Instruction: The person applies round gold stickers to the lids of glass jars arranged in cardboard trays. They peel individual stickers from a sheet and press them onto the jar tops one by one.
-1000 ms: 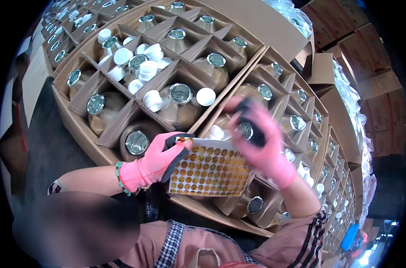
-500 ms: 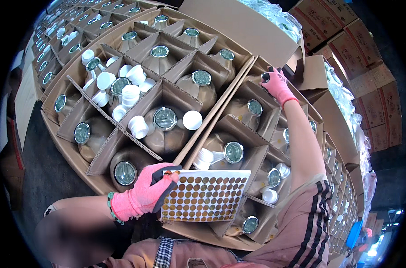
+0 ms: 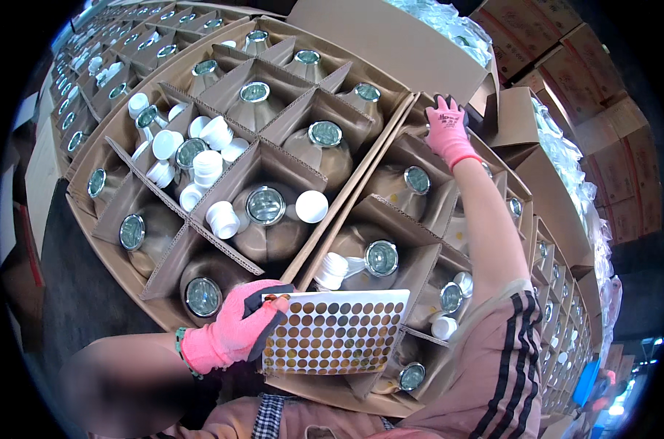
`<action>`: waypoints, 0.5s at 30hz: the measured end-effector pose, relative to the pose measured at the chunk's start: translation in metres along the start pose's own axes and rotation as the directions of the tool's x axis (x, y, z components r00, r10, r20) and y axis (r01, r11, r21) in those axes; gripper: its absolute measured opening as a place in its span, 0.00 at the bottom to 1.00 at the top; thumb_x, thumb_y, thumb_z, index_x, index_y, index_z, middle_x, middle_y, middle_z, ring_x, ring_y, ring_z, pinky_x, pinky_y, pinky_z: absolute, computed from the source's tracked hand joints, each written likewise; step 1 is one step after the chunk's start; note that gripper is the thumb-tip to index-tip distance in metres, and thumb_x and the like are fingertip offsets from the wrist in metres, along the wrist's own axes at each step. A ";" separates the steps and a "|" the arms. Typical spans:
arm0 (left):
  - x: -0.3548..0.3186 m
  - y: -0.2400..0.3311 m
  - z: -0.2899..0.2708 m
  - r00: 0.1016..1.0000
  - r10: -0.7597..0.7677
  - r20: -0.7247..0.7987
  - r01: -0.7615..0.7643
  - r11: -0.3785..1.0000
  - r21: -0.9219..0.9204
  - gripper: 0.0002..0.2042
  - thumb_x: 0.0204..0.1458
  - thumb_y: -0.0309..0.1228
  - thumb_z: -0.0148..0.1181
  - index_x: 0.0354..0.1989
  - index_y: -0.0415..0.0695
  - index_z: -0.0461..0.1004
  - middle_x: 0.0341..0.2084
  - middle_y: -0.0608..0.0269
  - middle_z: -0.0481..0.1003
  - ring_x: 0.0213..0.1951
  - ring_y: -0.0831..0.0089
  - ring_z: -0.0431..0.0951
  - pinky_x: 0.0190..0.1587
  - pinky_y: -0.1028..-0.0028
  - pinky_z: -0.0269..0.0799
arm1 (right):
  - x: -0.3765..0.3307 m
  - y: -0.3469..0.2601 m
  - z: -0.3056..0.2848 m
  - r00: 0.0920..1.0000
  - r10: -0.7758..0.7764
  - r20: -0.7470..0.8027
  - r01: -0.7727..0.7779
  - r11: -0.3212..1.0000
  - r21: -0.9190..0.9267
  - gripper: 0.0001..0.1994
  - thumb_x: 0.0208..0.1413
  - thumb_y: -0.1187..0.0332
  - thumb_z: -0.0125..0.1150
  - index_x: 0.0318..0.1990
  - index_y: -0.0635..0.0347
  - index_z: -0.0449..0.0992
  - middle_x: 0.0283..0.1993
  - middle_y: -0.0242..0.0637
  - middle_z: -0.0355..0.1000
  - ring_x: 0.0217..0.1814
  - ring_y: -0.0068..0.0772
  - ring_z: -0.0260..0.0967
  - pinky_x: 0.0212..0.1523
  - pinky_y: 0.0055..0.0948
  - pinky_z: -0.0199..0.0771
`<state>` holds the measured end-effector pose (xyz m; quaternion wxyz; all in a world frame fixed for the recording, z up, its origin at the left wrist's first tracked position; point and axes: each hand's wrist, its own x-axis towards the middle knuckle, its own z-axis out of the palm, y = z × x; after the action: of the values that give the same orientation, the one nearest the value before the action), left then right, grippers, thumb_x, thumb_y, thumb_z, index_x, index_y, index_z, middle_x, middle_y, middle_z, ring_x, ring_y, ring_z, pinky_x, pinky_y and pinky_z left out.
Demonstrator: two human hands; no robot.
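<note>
My left hand, in a pink glove with a dark palm, pinches the left edge of a white sheet of round gold stickers. The sheet tilts over the near end of the right divided carton. My right hand, gloved alike, reaches to that carton's far corner compartment. Its fingers are stretched out and apart, pointing away from me; their tips are partly hidden, and I cannot tell whether they touch a flask. Bronze-tinted, round-bodied glass flasks with shiny mouths, such as this one, stand in the cardboard compartments.
White plastic caps lie in piles around flasks in the left carton; a few more caps sit in the right one. Open cartons with clear plastic wrap stand to the right. Stacked brown boxes rise behind them.
My right hand has turned so its back faces up, and its curled fingers have straightened. The sticker sheet in my left hand has dipped slightly lower.
</note>
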<state>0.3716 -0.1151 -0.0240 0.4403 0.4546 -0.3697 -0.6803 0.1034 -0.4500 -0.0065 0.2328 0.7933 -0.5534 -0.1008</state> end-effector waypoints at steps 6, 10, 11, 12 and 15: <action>0.004 0.001 0.003 0.999 0.035 0.003 -0.035 0.999 -0.026 0.09 0.50 0.27 0.52 0.38 0.35 0.70 0.27 0.68 0.72 0.31 0.84 0.68 0.34 0.83 0.65 | -0.037 0.027 -0.026 0.834 0.396 -0.385 -0.151 0.834 0.531 0.16 0.38 0.65 0.62 0.36 0.59 0.70 0.43 0.44 0.65 0.48 0.46 0.60 0.47 0.37 0.62; 0.000 -0.005 -0.002 0.993 0.115 0.003 -0.115 0.986 0.117 0.09 0.50 0.25 0.51 0.38 0.34 0.69 0.27 0.67 0.72 0.32 0.84 0.68 0.35 0.82 0.65 | -0.155 0.003 -0.154 0.786 0.055 -0.616 0.396 0.719 0.571 0.06 0.42 0.75 0.55 0.30 0.66 0.70 0.35 0.41 0.67 0.39 0.38 0.66 0.41 0.32 0.65; -0.002 -0.004 -0.002 0.992 0.128 0.008 -0.127 0.976 0.178 0.09 0.50 0.25 0.50 0.39 0.34 0.69 0.27 0.67 0.72 0.32 0.83 0.69 0.35 0.82 0.65 | -0.190 0.004 -0.192 0.824 -0.318 -0.469 0.523 0.745 0.413 0.07 0.37 0.74 0.56 0.28 0.63 0.70 0.37 0.40 0.68 0.43 0.38 0.66 0.42 0.32 0.65; -0.005 -0.009 0.001 0.990 0.135 -0.047 -0.132 0.989 0.067 0.10 0.50 0.26 0.50 0.39 0.34 0.69 0.27 0.66 0.72 0.32 0.83 0.69 0.35 0.81 0.65 | -0.223 -0.009 -0.217 0.778 -0.438 -0.450 0.595 0.742 0.308 0.09 0.31 0.72 0.56 0.27 0.58 0.72 0.38 0.39 0.69 0.44 0.38 0.66 0.43 0.32 0.65; -0.001 0.007 0.012 0.994 0.111 -0.003 -0.109 0.983 0.150 0.12 0.50 0.30 0.50 0.39 0.34 0.68 0.29 0.66 0.72 0.32 0.82 0.69 0.36 0.81 0.65 | -0.262 -0.024 -0.226 0.700 -0.483 -0.527 0.694 0.636 0.339 0.16 0.42 0.67 0.52 0.41 0.53 0.60 0.46 0.37 0.61 0.50 0.36 0.60 0.49 0.28 0.60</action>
<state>0.3625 -0.1155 -0.0136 0.4439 0.4690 -0.4416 -0.6229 0.1216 -0.1431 0.1529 0.0698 0.9666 -0.2047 0.1377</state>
